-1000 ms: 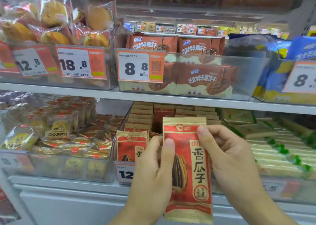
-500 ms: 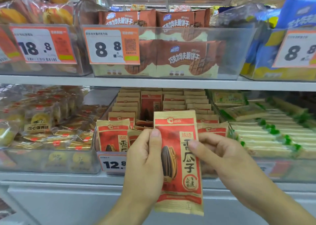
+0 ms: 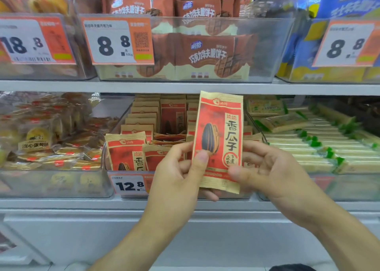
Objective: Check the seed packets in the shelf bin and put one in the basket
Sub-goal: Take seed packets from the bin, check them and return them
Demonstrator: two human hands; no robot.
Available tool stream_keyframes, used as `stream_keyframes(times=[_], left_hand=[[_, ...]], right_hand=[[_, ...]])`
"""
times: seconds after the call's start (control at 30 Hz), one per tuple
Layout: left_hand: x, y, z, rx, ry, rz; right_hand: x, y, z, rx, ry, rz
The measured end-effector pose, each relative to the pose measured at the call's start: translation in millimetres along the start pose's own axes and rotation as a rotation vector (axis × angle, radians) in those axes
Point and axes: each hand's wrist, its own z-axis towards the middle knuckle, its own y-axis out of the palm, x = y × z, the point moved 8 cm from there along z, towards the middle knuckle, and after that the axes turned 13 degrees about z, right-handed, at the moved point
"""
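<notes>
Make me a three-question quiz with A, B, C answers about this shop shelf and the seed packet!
1. Where is the held seed packet?
A. in front of its bin
B. on the floor
C. on the top shelf

2. What price is on the seed bin's tag?
A. 8.8
B. 12.8
C. 18.8

3. How is the packet held?
A. by one hand
B. by both hands
C. by nobody

Answers: 1 A, it is lifted before the seed bin. 2 B, the tag reads 12.8. 3 B, left hand and right hand both pinch it.
</notes>
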Motion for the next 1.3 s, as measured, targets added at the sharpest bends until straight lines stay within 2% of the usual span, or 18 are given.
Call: stream_keyframes(times=[0.43, 0.57, 0.63, 0.7, 0.77, 0.83, 1.0, 1.13, 1.3], left_hand=[[-11, 16, -3, -0.191, -0.051, -0.017], [-11, 19, -4, -0.133, -0.049, 0.032], [-9, 24, -5, -0.101, -0.039, 0.042], [-4, 32, -9, -0.064, -0.018, 0.063], [4, 44, -14, -0.037, 0.026, 0.110], [13, 59, -20, -0.022, 0.056, 0.158], [23, 86, -36, -0.035, 0.076, 0.307], [9, 97, -54, -0.107, -0.015, 0.361], [-13, 104, -60, -0.176, -0.105, 0.463]], right_hand=[[-4, -13, -13, -0.112, 0.065, -0.259], [2, -17, -25, -0.171, 0.164, -0.351], [3, -23, -29, -0.107, 0.145, -0.377], [-3, -35, -34, 0.034, 0.042, -0.421], [-13, -39, -40, 0.126, -0.072, -0.407], [-18, -41, -46, 0.157, -0.105, -0.340], [-8, -44, -56, 0.016, -0.006, -0.196], [5, -50, -72, 0.026, 0.095, -0.128], [19, -56, -93, 0.023, 0.157, -0.246]])
